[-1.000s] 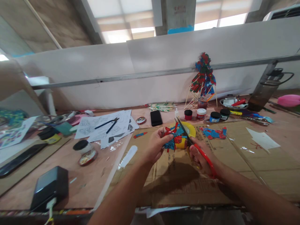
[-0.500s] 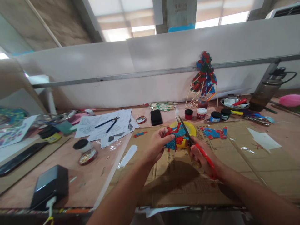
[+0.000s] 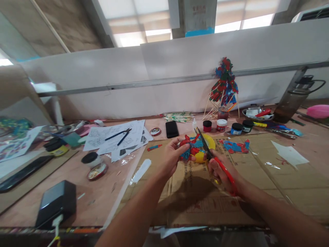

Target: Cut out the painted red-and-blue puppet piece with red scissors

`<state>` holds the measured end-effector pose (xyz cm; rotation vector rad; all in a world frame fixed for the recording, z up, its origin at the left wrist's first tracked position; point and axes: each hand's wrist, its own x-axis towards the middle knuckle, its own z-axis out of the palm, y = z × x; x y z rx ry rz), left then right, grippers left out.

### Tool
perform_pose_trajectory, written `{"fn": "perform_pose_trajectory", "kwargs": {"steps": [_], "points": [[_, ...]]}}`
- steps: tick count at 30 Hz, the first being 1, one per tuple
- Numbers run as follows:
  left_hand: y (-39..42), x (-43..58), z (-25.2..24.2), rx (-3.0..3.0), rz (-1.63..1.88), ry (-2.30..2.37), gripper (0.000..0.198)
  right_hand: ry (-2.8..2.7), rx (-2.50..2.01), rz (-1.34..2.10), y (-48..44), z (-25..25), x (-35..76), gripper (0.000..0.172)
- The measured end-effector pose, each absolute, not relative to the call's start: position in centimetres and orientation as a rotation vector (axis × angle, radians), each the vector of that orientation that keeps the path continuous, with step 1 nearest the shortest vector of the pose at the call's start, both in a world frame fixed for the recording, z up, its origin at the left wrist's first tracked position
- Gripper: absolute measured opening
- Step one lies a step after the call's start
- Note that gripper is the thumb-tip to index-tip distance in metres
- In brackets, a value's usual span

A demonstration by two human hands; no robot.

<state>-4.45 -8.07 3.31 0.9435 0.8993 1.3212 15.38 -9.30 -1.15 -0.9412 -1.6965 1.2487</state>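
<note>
My left hand (image 3: 175,153) pinches a red and blue painted cutout (image 3: 191,145), held above the cardboard sheet (image 3: 190,206). In my right hand (image 3: 223,168) is a pair of scissors (image 3: 226,173) with red handles. Their blades point up and away from me, close to the cutout's right side; whether they touch it I cannot tell. Behind the cutout lies a roll of yellow tape (image 3: 211,141), partly hidden. Another red and blue painted piece (image 3: 235,146) lies flat on the cardboard to the right. A small red and blue strip (image 3: 154,147) is left of my left hand.
Paint jars (image 3: 236,128), a black phone (image 3: 171,129) and bundled sticks (image 3: 178,116) line the back. Painted figures on sticks (image 3: 224,82) stand by the white board. Left are pliers (image 3: 120,135) on drawings (image 3: 92,137) and a black box (image 3: 56,204). A bottle (image 3: 290,103) stands far right.
The cutout has turned in my left hand, so more of its red part shows now. My right hand and the scissors stay in nearly the same place.
</note>
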Motion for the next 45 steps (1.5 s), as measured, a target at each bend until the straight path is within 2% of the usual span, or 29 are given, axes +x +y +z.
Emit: {"fn": "perform_pose_trajectory", "kwargs": {"steps": [7, 11, 18, 30, 45], "points": [[-7.2, -5.2, 3.0, 0.819, 1.419, 0.898, 0.050, -1.630, -1.021, 1.305, -9.5, 0.1, 14.8, 0.072], [-7.1, -4.9, 2.7, 0.676, 1.527, 0.812, 0.045, -1.592, -1.039, 1.362, -9.6, -0.1, 14.6, 0.072], [-7.4, -3.5, 2.1, 0.504, 1.580, 0.826, 0.037, -1.695, -0.953, 1.363, -9.8, -1.1, 14.7, 0.060], [-6.9, -4.5, 2.6, 0.738, 1.530, 0.966, 0.049, -1.732, -1.044, 1.467, -9.3, -0.8, 15.0, 0.064], [-7.1, -4.7, 2.7, 0.827, 1.501, 1.005, 0.040, -1.747, -0.978, 1.441, -9.7, -0.4, 15.2, 0.054]]}}
